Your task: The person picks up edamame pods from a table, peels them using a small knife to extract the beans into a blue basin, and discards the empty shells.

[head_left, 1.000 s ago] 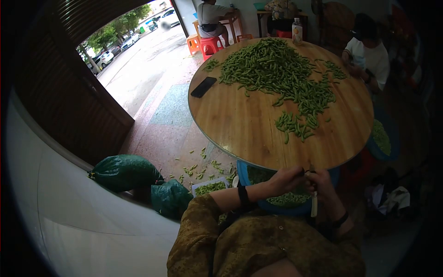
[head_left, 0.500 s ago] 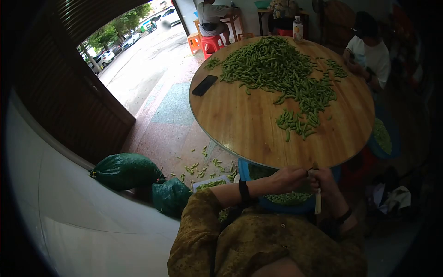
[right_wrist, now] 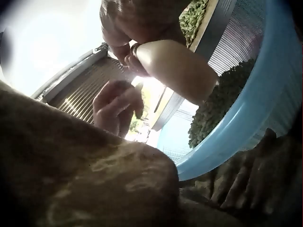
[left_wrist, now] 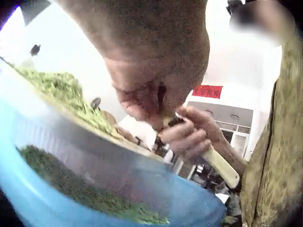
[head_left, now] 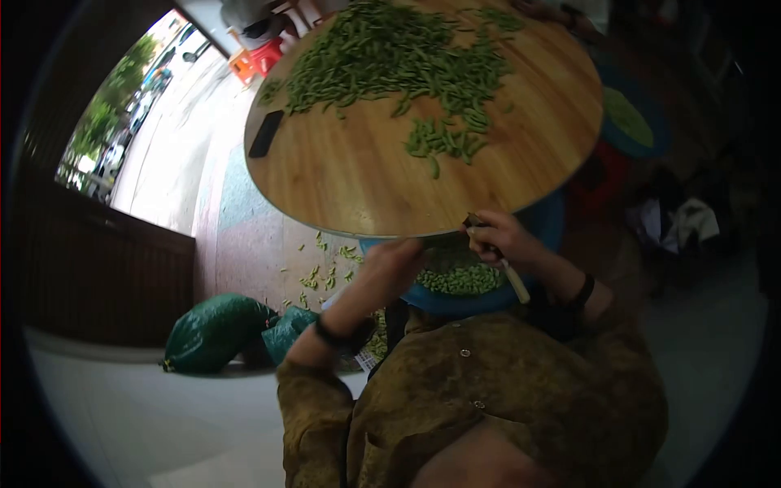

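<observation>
I log right fingers clenched round a slim cream-handled tool, handle toward five o'clock; left fingers blurred (grip: cannot tell). Blue plastic basin at round wooden surface's six o'clock, green pods heaped at eleven.

Head view: daylight poured in from the upper left, bleaching the street white, while the room's right side sank into shadow. The worktop was softly lit; the left grip looked smeared. Black corners and bowed lines edged the view. Left wrist view: grainy, with the background blown out. Right wrist view: backlight glared, leaving the shirt murky.
</observation>
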A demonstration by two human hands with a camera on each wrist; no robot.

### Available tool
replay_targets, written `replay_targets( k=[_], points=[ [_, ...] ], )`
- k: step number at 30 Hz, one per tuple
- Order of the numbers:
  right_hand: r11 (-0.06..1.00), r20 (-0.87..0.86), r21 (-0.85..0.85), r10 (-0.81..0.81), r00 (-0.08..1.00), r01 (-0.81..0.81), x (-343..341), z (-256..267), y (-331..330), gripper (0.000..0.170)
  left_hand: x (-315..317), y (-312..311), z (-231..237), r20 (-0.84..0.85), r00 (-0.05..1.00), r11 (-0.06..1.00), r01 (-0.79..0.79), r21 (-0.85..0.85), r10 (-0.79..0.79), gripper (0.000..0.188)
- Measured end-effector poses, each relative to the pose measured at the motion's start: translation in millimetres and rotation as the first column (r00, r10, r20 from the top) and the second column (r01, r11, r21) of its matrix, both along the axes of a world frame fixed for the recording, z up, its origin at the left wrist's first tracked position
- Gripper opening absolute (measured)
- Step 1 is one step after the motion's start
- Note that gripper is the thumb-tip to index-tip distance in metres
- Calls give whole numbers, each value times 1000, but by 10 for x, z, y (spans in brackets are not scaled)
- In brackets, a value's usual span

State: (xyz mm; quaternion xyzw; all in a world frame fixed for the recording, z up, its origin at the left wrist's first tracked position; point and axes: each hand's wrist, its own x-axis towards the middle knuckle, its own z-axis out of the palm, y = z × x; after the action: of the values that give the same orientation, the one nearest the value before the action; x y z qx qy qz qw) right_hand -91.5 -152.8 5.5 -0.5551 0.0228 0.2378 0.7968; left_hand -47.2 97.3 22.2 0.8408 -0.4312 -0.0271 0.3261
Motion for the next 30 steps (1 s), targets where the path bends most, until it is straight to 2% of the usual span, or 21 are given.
replay_targets(
  k=[1,2,4,6,7,9,11,13,14,18,20,21,22,23,24,26,30],
  points=[
    [1000,-8,10,-23,1000,24,-3,-54,-42,13,38,244,77,24,1000,959,-7,284,1,10],
    [999,-22,10,-35,999,35,5,-144,-67,15,74,434,155,54,999,838,-28,544,-2,10],
    [999,-37,9,-47,998,47,-5,-241,-68,17,113,561,294,17,996,682,-72,728,87,13],
    [996,-1,-93,8,1000,-8,-4,-269,-22,14,413,417,196,131,990,774,-49,632,-44,12],
    [996,-5,-92,5,1000,-5,9,-292,2,14,559,270,183,139,990,917,-23,398,-36,14],
    [999,-13,-46,8,1000,-8,34,-317,31,14,875,-118,31,180,983,998,34,56,-43,15],
    [998,-18,-66,-16,1000,15,25,-240,30,14,1109,-478,-82,351,934,996,39,76,-63,17],
    [996,-26,-86,-32,999,30,15,-231,-20,13,1305,-677,-212,389,917,993,50,109,-89,17],
    [997,-13,-58,-51,999,50,15,-267,-40,17,1368,-729,-281,426,897,986,58,155,-120,16],
    [990,0,47,-135,991,135,7,-304,-83,25,1434,-804,-389,427,898,987,51,150,-111,17],
    [978,4,104,-183,983,181,58,-360,-94,26,1364,-832,-469,311,950,1000,21,7,-23,12],
    [963,6,152,-224,974,221,89,-375,-110,27,1272,-857,-399,313,949,999,32,12,-34,12],
    [961,3,155,-234,972,231,93,-333,-113,27,1112,-877,-263,-182,983,991,-29,-130,5,11],
    [949,45,195,-262,964,249,90,-249,-102,27,961,-882,-180,-636,771,964,-153,-219,-22,11],
    [935,89,235,-292,952,264,97,-189,-91,27,852,-871,-172,-638,769,965,-147,-218,-27,11],
    [935,96,262,-269,958,237,122,-153,-76,24,671,-842,-172,-789,595,913,-222,-341,-150,14],
    [932,98,337,-177,979,135,90,-191,-40,20,491,-833,-220,-814,553,853,-326,-409,-179,14]
  ],
)
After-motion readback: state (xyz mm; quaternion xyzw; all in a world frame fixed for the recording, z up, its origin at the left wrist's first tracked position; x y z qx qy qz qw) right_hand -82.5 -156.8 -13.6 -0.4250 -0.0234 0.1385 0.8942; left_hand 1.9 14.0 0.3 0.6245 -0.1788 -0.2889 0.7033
